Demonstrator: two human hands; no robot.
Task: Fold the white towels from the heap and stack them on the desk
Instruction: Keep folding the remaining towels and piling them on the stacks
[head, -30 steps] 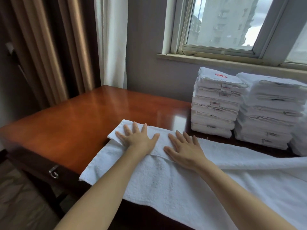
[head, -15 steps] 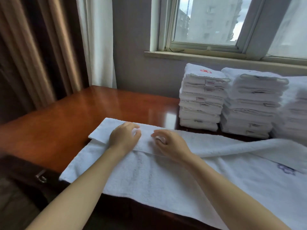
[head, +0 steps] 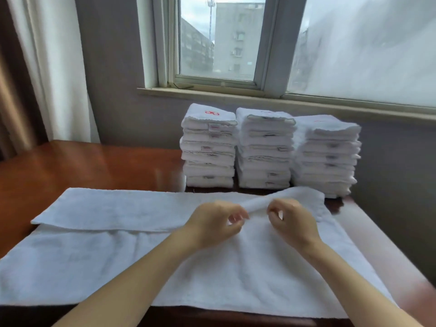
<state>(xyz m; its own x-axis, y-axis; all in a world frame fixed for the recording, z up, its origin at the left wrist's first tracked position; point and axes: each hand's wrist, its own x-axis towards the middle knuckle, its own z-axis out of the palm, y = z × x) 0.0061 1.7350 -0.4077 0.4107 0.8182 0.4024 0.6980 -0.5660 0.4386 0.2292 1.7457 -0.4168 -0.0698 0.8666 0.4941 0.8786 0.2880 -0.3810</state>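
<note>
On worktop (head: 99, 166), near edge: towel (head: 118, 263) lies flat, long axis L–R, far edge folded toward person. Both hands at fold edge, R of centre. L hand (head: 213, 224) & R hand (head: 291, 219) each pinch raised ridge of cloth betw. them; grip closed on towel. Unsmoothed part lies rightward, so R hand nearer. Stacks (head: 264, 149) behind.

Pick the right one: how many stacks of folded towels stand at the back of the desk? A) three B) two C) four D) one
A: three stacks stand side by side under the window, the left stack, the middle stack and the right stack.
</note>
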